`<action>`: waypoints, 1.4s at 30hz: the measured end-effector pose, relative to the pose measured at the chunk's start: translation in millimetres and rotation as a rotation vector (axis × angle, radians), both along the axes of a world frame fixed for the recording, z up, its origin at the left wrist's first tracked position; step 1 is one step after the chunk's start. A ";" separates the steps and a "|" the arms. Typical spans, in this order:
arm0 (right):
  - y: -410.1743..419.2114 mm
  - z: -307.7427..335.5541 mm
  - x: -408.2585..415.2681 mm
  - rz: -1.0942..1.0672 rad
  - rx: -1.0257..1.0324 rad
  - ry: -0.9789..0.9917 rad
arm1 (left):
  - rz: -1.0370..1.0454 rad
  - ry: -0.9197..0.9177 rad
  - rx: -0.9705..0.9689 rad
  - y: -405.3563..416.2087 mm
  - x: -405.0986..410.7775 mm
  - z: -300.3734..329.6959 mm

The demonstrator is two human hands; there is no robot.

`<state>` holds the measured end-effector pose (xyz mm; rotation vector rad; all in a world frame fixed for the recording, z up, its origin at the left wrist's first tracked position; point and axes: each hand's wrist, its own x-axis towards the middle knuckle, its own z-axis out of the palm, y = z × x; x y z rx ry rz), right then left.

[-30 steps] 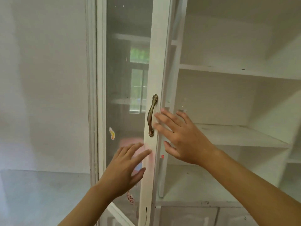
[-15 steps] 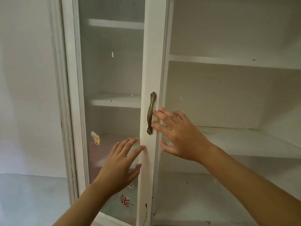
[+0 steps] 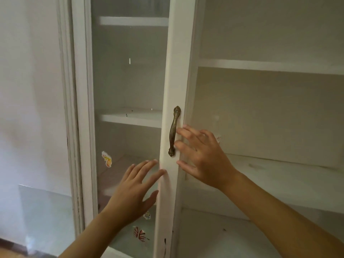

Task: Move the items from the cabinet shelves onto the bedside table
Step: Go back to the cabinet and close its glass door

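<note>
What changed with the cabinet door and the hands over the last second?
The door has swung toward shut, so the shelves now show through its glass instead of a window reflection. Nothing was gripped or released: the left hand stays flat near the door's edge, and the right hand stays open beside the handle.

Your left hand (image 3: 130, 190) and right hand (image 3: 206, 157) are both bare, with no gloves, rings or watch showing on them. Your forearms are bare too, right down to the near edge of the view, so no sleeve shows. Your fingers (image 3: 188, 132) are slim, with short, unpainted nails.
</note>
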<state>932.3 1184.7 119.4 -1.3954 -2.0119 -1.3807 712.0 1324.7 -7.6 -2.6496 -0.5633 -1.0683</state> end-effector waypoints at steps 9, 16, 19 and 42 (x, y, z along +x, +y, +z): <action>22.4 0.5 29.0 0.017 -0.016 0.021 | 0.042 -0.029 -0.002 13.0 25.2 -0.5; 38.3 2.7 48.4 0.039 -0.027 0.016 | 0.045 -0.087 0.005 26.1 44.5 -6.3; 43.4 1.2 55.4 0.087 -0.014 0.014 | 0.038 -0.129 0.026 32.1 48.4 -10.2; -45.5 -37.1 35.9 -0.277 -0.309 0.114 | 0.043 0.039 -0.182 -22.1 3.3 27.0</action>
